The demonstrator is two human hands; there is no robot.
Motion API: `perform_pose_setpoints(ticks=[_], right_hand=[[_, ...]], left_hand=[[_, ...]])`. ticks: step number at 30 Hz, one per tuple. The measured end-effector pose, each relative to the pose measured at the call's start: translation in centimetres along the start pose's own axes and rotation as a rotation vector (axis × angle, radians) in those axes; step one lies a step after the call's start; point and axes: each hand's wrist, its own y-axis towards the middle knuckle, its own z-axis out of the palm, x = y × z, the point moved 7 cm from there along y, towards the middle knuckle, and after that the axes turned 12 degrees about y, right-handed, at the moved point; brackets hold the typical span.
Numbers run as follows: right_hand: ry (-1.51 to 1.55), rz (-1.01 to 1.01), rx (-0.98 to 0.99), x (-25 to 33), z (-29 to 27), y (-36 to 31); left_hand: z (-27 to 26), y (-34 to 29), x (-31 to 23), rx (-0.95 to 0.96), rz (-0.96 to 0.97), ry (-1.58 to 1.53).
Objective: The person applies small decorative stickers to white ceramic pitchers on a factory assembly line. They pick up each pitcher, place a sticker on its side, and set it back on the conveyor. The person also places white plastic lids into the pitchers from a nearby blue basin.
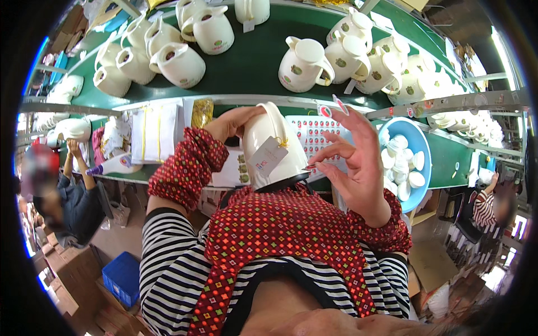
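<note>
A cream-white jug (292, 167) with a black base rim leans against my apron, its base toward me. A paper tag (269, 158) hangs on it by a gold tie. My left hand (235, 122) grips the jug at its far left side; part of the fingers is hidden behind it. My right hand (358, 162) is beside the jug's right side, thumb and forefinger pinched on a small sticker (310, 167). Two more red-and-green stickers (325, 111) cling to its raised fingertips. Beyond the jug lies a sheet of similar stickers (307, 132).
A blue basin (423, 168) of white lids stands at the right. Several finished-looking jugs (300, 64) line the green shelf (252, 73) ahead. Stacked white paper (159, 137) and a spray bottle (120, 164) are at the left. Co-workers sit on both sides.
</note>
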Motion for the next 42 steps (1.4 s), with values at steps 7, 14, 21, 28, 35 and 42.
perform_pose_setpoints(ticks=[7, 14, 21, 28, 35, 42], right_hand=[[-0.091, 0.128, 0.142, -3.2, 1.5, -2.5], [-0.121, 0.15, 0.249, -4.5, 3.5, -3.8], [-0.152, 0.108, 0.241, -5.7, 4.3, -4.1], [-0.16, 0.051, 0.247, -6.4, 4.9, -4.2], [-0.357, -0.116, 0.251, -7.0, 5.2, -4.8], [-0.673, -0.144, -0.013, -9.9, 3.3, -3.5]], left_hand=[[1.6, -1.0, -1.0, 0.016, 0.072, 0.092], [3.0, -1.9, -2.2, 0.022, 0.117, 0.149], [2.9, -1.1, -1.5, 0.024, 0.147, 0.069], [2.9, -1.8, -1.7, -0.006, 0.157, 0.081], [2.4, -1.3, -0.7, 0.04, 0.11, 0.027], [1.5, -1.2, -0.2, -0.04, 0.121, 0.034]])
